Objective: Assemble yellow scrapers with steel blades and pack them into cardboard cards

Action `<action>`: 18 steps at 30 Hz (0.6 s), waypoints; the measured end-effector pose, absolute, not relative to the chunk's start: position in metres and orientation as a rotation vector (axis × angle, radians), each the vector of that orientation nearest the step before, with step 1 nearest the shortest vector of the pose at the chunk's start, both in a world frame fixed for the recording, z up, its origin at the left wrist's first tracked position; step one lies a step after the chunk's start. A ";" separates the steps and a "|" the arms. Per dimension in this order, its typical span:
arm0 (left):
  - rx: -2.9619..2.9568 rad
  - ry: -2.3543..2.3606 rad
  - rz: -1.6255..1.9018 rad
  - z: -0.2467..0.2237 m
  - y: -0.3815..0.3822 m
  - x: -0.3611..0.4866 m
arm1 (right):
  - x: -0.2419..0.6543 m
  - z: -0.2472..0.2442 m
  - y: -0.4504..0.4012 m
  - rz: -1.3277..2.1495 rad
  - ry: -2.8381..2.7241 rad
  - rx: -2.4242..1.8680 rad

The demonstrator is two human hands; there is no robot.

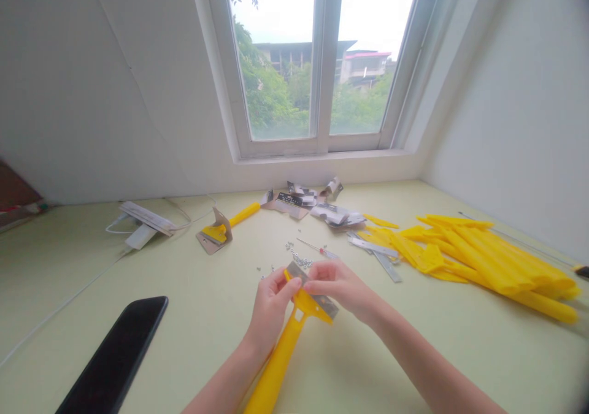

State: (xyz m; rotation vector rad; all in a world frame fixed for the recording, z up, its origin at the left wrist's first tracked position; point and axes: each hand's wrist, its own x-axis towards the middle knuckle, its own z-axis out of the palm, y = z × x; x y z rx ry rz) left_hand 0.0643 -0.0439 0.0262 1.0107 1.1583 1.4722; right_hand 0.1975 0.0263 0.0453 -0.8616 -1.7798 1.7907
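A scraper with a yellow plastic handle and a wide grey metal blade is held over the table, its handle slanting down toward me. My left hand is closed on the yellow head, thumb on top. At the blade, my right hand has its thumb and fingers pinched together by the metal plate; whether a small screw is between them is hidden. Just beyond my hands lie several small screws and nuts and a screwdriver with a red and clear handle.
Yellow handles and plates are heaped at the right, beside metal blades. Printed cardboard sleeves lie under the window. A scraper in a card sleeve, a power strip with cables, and a black phone are on the left.
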 end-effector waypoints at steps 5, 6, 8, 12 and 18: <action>0.985 1.122 1.493 0.026 -0.043 0.066 | 0.198 0.046 0.026 1.764 -1.741 -0.877; 0.984 1.120 1.481 0.027 -0.043 0.067 | 0.199 0.047 0.025 1.743 -1.742 -0.881; 1.004 1.121 1.425 0.028 -0.043 0.069 | 0.200 0.048 0.025 1.731 -1.753 -0.865; 1.001 1.124 1.276 0.031 -0.046 0.072 | 0.202 0.050 0.025 1.843 -1.782 -0.786; 0.977 1.110 1.258 0.031 -0.048 0.071 | 0.203 0.051 0.027 1.709 -1.884 -0.854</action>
